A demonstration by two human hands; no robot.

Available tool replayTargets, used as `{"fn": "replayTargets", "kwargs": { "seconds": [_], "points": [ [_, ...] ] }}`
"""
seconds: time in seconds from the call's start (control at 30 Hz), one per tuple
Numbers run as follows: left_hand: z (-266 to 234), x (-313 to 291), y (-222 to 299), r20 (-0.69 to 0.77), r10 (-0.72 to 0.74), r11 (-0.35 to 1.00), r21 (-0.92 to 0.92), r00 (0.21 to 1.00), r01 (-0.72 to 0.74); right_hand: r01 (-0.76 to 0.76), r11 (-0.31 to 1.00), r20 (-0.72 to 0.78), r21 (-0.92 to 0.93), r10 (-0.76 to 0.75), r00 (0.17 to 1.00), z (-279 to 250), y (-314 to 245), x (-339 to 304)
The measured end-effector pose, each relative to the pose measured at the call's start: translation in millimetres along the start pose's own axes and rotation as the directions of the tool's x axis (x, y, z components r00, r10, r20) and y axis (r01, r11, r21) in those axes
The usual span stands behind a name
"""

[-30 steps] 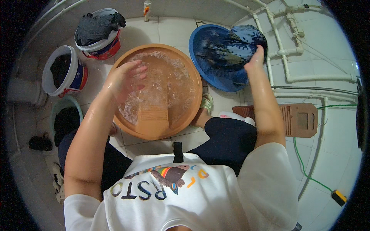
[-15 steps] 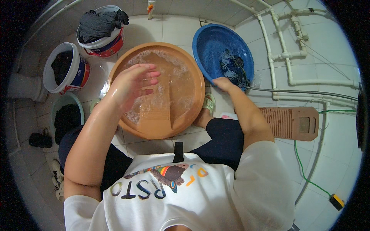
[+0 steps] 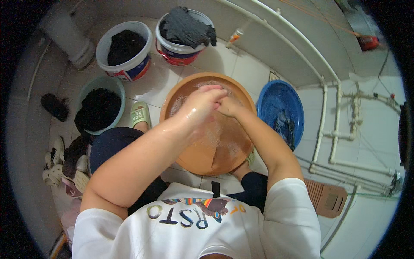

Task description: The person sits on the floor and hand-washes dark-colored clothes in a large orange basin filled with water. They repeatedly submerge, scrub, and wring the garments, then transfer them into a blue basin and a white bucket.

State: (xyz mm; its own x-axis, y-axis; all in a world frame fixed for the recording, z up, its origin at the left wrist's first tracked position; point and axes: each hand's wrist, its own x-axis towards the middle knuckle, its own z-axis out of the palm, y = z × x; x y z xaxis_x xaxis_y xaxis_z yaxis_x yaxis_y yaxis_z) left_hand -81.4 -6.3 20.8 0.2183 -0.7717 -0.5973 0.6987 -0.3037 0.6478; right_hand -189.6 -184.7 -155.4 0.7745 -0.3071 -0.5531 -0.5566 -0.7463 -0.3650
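My wet left hand (image 3: 199, 105) and my right hand (image 3: 229, 106) meet above the large orange-brown tub (image 3: 189, 160). The left fingers are closed together around the right hand's fingertips, which hides most of the right fingers. No cloth or tool shows between them. Below lies sudsy water with a ridged washboard (image 3: 196, 149) in it. To the right of the tub stands a blue basin (image 3: 268, 97) holding water and a dark wet garment (image 3: 284, 125).
Beyond and left stand two white buckets, one with dark grey cloth (image 3: 183, 26), one with black cloth (image 3: 125, 46). A pale green basin (image 3: 122, 93) of black clothes is at left. A brown washboard (image 3: 330, 200) and white pipes (image 3: 323, 116) are at right; shoes (image 3: 56, 151) lie far left.
The view has turned to the right. My right hand has let go of the blue basin's rim and come over the tub to my left hand, whose spread fingers have closed.
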Motion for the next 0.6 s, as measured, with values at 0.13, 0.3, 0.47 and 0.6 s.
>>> {"fn": "replayTargets", "kwargs": {
  "seconds": [0.13, 0.3, 0.47, 0.6],
  "points": [
    [-7, -3, 15, -0.034, 0.029, 0.987, -0.156, 0.999, -0.034, 0.022, 0.981, -0.314, 0.194, 0.041, 0.948, -43, -20, 96],
    [-22, -11, 38, -0.058, 0.118, 0.969, -0.212, 0.991, -0.128, 0.026, 0.992, -0.727, -0.127, -0.11, 0.678, -106, -75, 189],
    [-37, -6, 44, -0.071, 0.115, 0.962, -0.242, 0.991, -0.129, -0.256, 0.966, -0.631, -0.04, 0.174, 0.756, -125, -99, 202],
    [-42, -7, 47, -0.058, 0.063, 0.96, -0.268, 0.996, -0.077, -0.101, 0.995, -0.669, 0.02, 0.088, 0.738, -128, -94, 191]
  ]
}}
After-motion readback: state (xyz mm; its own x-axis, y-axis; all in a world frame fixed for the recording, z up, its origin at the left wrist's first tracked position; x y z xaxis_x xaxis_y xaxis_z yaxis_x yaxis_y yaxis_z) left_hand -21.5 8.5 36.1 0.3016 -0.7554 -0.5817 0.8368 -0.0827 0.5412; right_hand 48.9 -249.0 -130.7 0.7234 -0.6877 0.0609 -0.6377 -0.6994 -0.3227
